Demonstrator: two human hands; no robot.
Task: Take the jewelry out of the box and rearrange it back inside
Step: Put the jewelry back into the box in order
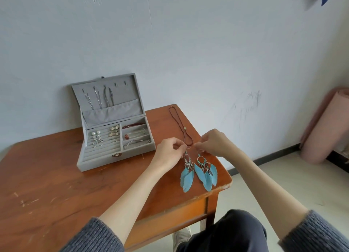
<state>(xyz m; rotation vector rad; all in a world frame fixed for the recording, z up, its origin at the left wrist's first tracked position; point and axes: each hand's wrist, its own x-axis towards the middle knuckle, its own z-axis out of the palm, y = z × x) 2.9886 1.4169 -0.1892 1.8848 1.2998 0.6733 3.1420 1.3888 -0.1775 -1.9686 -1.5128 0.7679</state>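
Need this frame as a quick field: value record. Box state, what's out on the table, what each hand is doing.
box: grey jewelry box, lid open, on the wooden table
lid contents: silver chains hanging above a fabric pocket
tray contents: stud earrings in the ring rolls on its left side, bracelets in the compartments on its right
out on table: beaded necklace; two blue feather earrings
left hand: pinching top of left feather earring
right hand: pinching top of right feather earring
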